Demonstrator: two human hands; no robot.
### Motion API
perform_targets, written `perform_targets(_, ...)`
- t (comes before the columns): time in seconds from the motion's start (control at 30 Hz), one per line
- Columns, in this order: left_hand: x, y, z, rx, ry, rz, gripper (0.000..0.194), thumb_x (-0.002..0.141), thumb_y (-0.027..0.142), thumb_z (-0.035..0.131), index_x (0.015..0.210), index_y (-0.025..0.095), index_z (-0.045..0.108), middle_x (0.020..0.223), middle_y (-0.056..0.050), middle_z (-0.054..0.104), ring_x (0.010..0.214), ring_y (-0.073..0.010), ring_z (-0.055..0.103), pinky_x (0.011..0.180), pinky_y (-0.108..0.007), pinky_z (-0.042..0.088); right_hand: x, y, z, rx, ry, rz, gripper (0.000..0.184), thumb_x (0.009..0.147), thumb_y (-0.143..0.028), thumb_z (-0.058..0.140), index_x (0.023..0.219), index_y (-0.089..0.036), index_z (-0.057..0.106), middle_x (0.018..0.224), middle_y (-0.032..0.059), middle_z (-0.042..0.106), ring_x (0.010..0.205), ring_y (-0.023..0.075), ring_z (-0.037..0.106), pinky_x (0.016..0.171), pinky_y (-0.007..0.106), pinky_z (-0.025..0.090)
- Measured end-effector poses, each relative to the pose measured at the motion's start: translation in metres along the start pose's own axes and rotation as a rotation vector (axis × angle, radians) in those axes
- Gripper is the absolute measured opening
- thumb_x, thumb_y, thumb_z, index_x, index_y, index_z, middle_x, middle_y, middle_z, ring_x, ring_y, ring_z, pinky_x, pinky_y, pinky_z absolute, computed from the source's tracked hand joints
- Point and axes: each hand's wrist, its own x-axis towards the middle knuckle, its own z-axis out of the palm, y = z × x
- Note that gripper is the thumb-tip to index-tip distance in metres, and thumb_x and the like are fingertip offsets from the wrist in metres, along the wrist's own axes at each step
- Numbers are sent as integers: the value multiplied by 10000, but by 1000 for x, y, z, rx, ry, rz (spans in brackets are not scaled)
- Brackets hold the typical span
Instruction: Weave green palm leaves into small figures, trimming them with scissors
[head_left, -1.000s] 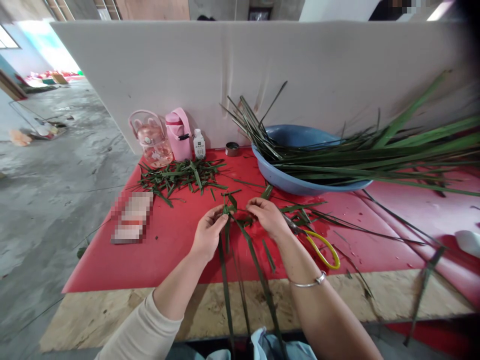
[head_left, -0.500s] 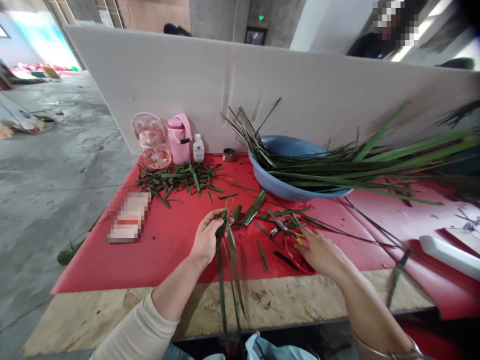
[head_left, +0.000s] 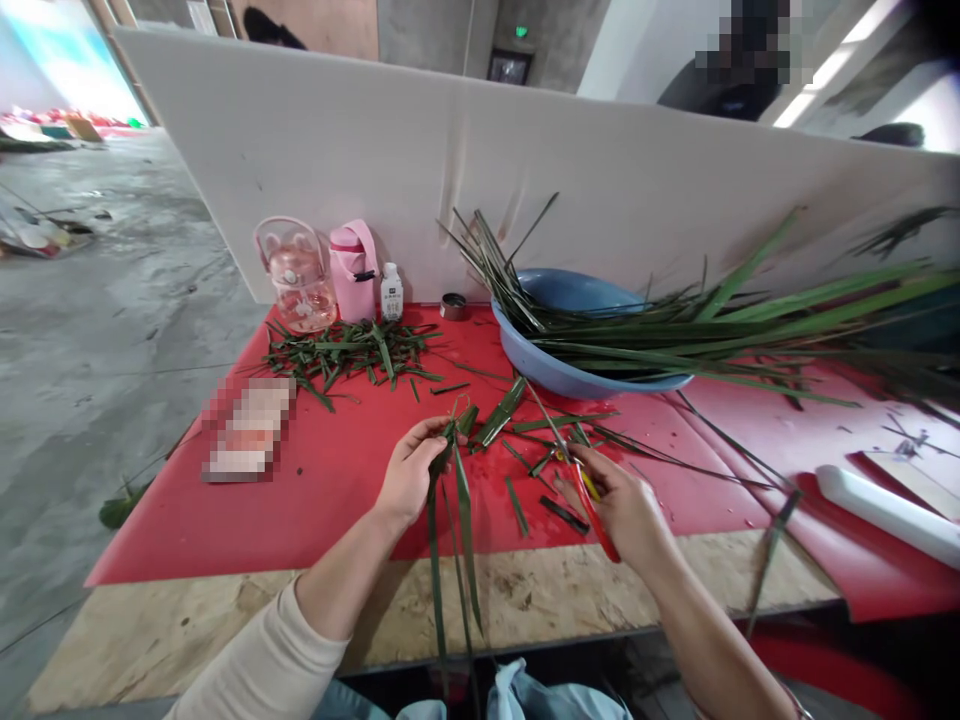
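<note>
My left hand (head_left: 410, 470) is closed on a small bundle of green leaf strips (head_left: 459, 520) whose long ends hang down over the table's front edge. My right hand (head_left: 622, 503) is wrapped round a pair of scissors (head_left: 581, 480) with red and yellow handles, its blades pointing up and left over loose leaf pieces on the red mat (head_left: 315, 500). The two hands are apart, roughly a hand's width between them.
A blue basin (head_left: 570, 375) full of long green leaves stands behind my right hand. A heap of cut leaf bits (head_left: 349, 352) lies at the back left, by a pink jug (head_left: 298, 275), a pink flask (head_left: 354, 270) and a small bottle (head_left: 391, 292). A white board (head_left: 465, 150) closes the back.
My right hand let go of the leaf bundle, moved right to the scissors and has lifted them. My left hand has kept hold of the bundle.
</note>
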Motion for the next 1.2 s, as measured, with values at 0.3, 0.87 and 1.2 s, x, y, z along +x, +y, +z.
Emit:
perform_targets(0.3,0,-2,-2,100,-74,80,237,701,232,575,926,187,638,835,-28,683,729,-126,606,663,-223,423,28,-51,8,-110,-319,-223,522,735,-120,461,1245,-210,398,1206,107,495,1111,228,484,942,393,394)
perform_targets(0.87,-2,3,1,256,-79,117,237,712,228,567,928,188,655,798,-10,648,593,-74,524,561,-195,396,44,-81,10,-160,-281,-290,386,796,-351,534,1156,-211,533,1044,76,623,932,215,591,790,318,454)
perform_targets(1.2,-1,1,-1,188,-88,97,253,712,261,606,948,178,642,829,-35,678,629,-95,567,566,-204,411,42,-81,6,-142,-240,-207,327,774,-377,555,1049,-218,632,776,1,682,682,181,629,607,244,446)
